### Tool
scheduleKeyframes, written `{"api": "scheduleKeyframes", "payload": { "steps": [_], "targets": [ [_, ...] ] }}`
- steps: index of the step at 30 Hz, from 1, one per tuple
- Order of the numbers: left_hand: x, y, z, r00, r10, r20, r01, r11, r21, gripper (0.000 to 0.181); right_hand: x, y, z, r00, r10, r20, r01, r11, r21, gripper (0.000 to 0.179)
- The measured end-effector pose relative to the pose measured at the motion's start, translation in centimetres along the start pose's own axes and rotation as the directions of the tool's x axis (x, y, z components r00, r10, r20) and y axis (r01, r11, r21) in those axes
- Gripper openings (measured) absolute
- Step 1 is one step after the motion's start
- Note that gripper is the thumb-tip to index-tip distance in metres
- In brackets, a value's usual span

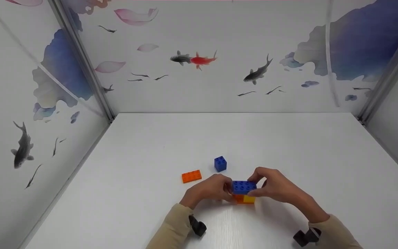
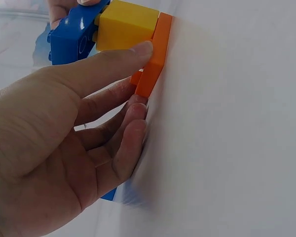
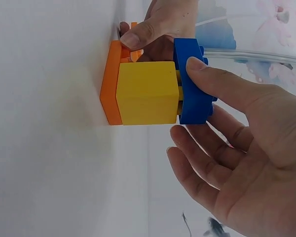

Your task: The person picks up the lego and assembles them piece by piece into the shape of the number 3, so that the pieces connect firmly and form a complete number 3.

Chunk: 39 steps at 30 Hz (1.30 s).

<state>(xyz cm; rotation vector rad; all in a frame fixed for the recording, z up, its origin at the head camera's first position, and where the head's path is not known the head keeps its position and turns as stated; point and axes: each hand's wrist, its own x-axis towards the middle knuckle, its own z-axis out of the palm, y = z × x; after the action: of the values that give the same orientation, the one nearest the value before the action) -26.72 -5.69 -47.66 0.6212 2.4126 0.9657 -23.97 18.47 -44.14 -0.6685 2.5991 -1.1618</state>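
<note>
A flat orange brick (image 3: 110, 86) lies on the table with a tall yellow block (image 3: 147, 94) standing on one end of it. Over the yellow block sits a long blue brick (image 1: 244, 187), tilted slightly in the right wrist view, with the yellow studs showing in the gap between. My right hand (image 1: 276, 185) pinches the blue brick between thumb and fingers. At the other end of the orange brick, my left hand (image 1: 211, 188) grips it, thumb on its upper side and fingertips near the tabletop. In the head view the blue brick hides most of the yellow block.
Beyond my left hand, a second flat orange brick (image 1: 191, 176) and a small blue block (image 1: 220, 164) stand apart on the white table (image 1: 143, 148). White panels printed with fish and petals, such as the back panel (image 1: 219, 31), enclose the table's back and sides.
</note>
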Motion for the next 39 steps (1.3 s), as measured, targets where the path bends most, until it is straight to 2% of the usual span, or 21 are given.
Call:
{"api": "scheduleKeyframes", "payload": {
  "steps": [5, 10, 26, 31, 35, 39],
  "targets": [
    [0.2, -0.1, 0.0, 1.000, -0.007, 0.006, 0.007, 1.000, -0.025, 0.026, 0.0, 0.1, 0.1, 1.000, -0.003, 0.007, 0.003, 0.999, 0.035, 0.035],
    [0.3, -0.4, 0.0, 1.000, -0.019, 0.015, 0.020, 0.998, -0.057, 0.022, 0.1, 0.2, 0.2, 1.000, -0.022, 0.011, 0.022, 0.999, 0.024, 0.033],
    [0.0, 0.1, 0.2, 0.999, -0.031, 0.007, 0.031, 0.999, -0.009, 0.026, 0.2, 0.6, 0.4, 0.998, 0.008, 0.056, -0.009, 1.000, 0.010, 0.028],
    [0.1, 0.1, 0.2, 1.000, -0.030, 0.002, 0.030, 1.000, -0.002, 0.027, 0.6, 1.5, 0.2, 0.996, -0.007, 0.089, 0.000, 0.996, 0.085, 0.035],
    [0.2, -0.1, 0.1, 1.000, -0.013, 0.005, 0.013, 1.000, 0.016, 0.028, 0.8, 2.4, 0.1, 0.991, -0.035, 0.127, 0.011, 0.981, 0.192, 0.040],
    [0.0, -0.2, 0.0, 1.000, -0.017, 0.008, 0.016, 0.999, 0.027, 0.029, 0.9, 3.0, 0.4, 0.981, -0.081, 0.176, 0.037, 0.970, 0.241, 0.046]
  ]
}}
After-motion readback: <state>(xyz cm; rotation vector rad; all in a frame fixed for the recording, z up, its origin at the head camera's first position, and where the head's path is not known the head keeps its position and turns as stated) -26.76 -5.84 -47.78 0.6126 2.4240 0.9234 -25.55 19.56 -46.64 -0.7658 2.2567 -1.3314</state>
